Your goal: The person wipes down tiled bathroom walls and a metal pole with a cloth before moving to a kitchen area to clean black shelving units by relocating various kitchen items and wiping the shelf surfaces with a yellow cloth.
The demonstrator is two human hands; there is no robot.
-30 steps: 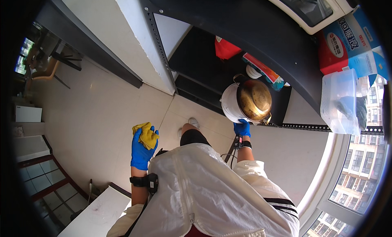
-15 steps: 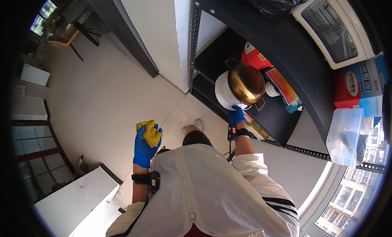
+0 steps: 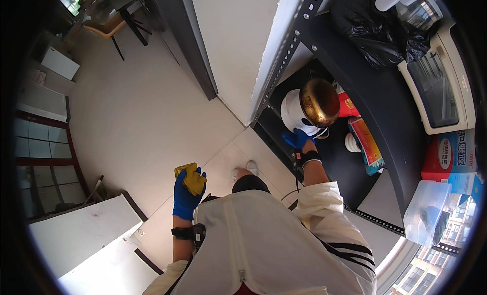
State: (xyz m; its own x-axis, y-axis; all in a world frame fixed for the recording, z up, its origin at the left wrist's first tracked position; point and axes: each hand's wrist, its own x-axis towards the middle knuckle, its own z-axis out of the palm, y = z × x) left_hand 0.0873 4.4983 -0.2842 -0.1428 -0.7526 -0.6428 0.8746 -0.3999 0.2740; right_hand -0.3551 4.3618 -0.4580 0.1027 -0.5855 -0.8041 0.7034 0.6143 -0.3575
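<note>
My left hand [image 3: 187,196], in a blue glove, is closed around a bunched yellow cloth [image 3: 194,179] and hangs in front of my body above the floor. On the dark shelf to the right stands a white bucket-like container [image 3: 293,115]. A brass-coloured pan [image 3: 320,103] leans in or on it, tilted, and its lower part is hidden. My right hand [image 3: 298,138], also gloved in blue, grips the container's near lower side. The thumb points left, while the other fingers are partly hidden against the container.
Farther right on the shelf are a white ribbed jar [image 3: 351,142], an orange packet [image 3: 366,138] and a red bag [image 3: 348,106]. The upper shelf [image 3: 373,97] carries a black plastic bag [image 3: 362,33], a toaster oven [image 3: 439,87] and a clear bin [image 3: 426,211]. A perforated post [image 3: 284,61] stands left of the container.
The white container and pan have moved deeper toward the shelf's far left, away from the jar and packet, with my right hand on the container. The view has turned; my left hand keeps the cloth.
</note>
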